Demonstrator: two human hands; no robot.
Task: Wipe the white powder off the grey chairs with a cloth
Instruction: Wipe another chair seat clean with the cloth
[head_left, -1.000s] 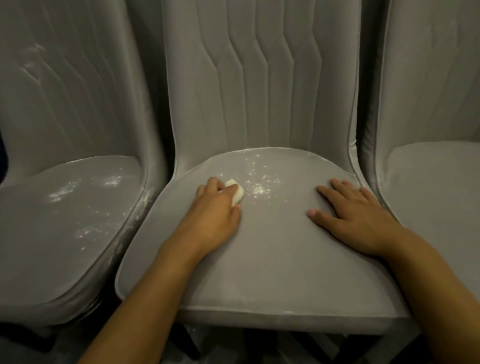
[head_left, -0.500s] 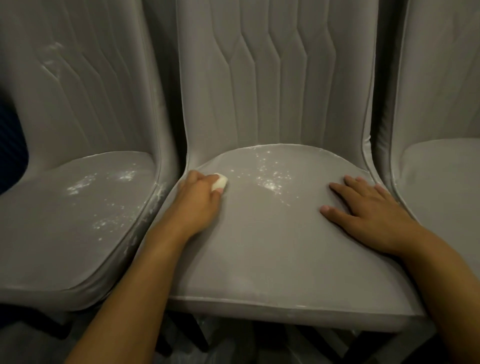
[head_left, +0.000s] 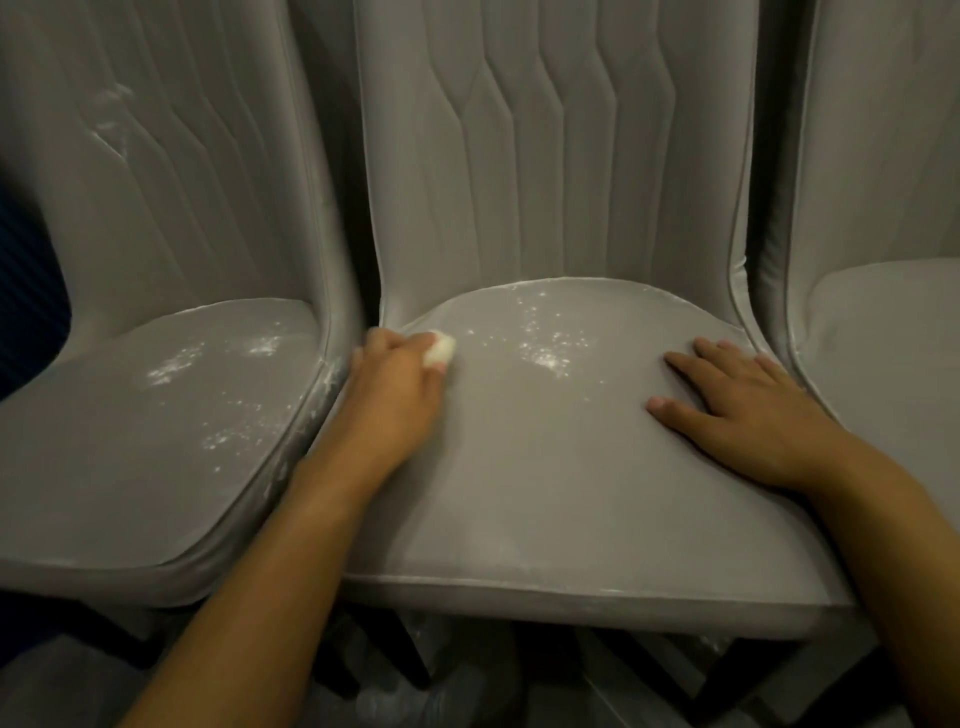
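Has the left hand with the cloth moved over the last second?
Yes. The left hand with the cloth slid leftward, away from the powder patch, to the left edge of the middle seat.

We saw the middle chair (head_left: 545, 467) covered in smooth grey fabric with a faint velvety sheen and stitched channels. Fine, dry white powder (head_left: 550, 353) speckled its seat. The cloth (head_left: 440, 352) looked soft, pale and matt.

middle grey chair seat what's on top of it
Scattered white powder, the left hand gripping a small white cloth, and the right hand flat. Any powder beneath the hands is hidden.
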